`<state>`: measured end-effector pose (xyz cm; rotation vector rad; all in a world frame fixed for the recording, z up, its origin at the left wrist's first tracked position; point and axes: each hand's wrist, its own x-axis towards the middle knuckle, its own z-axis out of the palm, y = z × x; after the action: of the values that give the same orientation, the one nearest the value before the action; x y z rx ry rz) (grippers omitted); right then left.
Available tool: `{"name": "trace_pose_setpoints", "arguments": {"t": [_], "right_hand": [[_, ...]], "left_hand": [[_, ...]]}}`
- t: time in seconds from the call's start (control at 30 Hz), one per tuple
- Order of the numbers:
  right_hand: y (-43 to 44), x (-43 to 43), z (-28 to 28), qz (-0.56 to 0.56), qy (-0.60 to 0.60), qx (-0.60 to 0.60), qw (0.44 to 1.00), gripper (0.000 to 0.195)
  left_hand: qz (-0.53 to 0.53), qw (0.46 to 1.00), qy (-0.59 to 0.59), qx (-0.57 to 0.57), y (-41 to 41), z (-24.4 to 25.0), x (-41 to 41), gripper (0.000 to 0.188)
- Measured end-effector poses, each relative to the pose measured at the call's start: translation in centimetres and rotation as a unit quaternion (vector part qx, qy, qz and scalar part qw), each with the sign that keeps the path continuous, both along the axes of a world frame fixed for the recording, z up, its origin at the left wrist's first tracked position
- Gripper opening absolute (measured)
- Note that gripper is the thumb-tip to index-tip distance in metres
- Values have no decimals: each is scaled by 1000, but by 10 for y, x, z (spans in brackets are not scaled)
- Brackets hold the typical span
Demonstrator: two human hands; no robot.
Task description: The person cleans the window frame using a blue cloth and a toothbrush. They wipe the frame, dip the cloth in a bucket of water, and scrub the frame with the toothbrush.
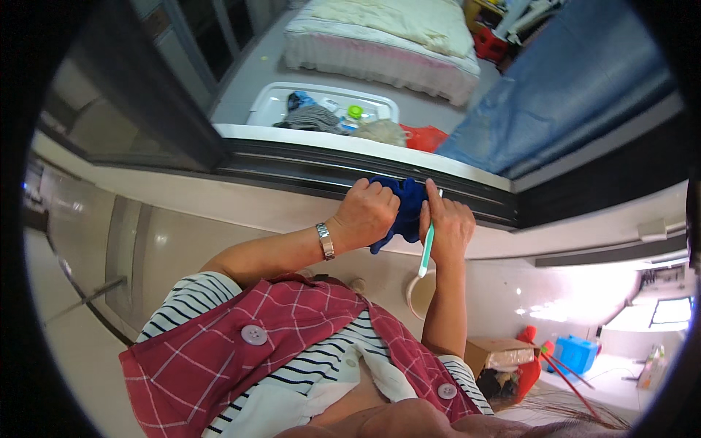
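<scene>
A dark blue cloth [409,211] lies bunched over the dark metal track [296,174] of a sliding window, and part of it hangs over the near sill edge. My left hand [368,212], with a metal watch at its wrist, is closed in a fist on the cloth's left side. In my right hand [450,222] is a slim green-and-white handle [427,252], which looks like a toothbrush. Its upper end reaches the track between thumb and fingers; the bristles cannot be made out. The right fingers lie beside the cloth's right edge.
Below the sill stands a bucket [420,295], partly behind my right forearm. Beyond the window are a white tub [323,87] with clothes and bottles, a red bag [424,138], a bed [383,55] and a blue curtain [553,104]. A cardboard box [498,347] sits lower right.
</scene>
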<state>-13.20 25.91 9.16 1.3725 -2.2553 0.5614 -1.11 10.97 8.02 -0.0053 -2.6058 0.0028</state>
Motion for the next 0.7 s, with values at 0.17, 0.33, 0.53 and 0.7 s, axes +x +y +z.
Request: {"name": "trace_pose_setpoints", "arguments": {"t": [0.17, 0.33, 0.53, 0.7], "right_hand": [[-38, 12, -16, 45, -11, -14, 999, 42], [-89, 43, -30, 113, -42, -48, 992, 48], [-160, 106, -21, 160, -36, -57, 985, 52], [-168, 126, -22, 150, -53, -121, 980, 49]], "left_hand": [[45, 998, -24, -34, -47, 1, 34, 15], [102, 990, -81, -56, -89, 10, 78, 14], [131, 981, -134, -51, -126, 26, 122, 13], [140, 981, -122, -55, -138, 22, 135, 8]]}}
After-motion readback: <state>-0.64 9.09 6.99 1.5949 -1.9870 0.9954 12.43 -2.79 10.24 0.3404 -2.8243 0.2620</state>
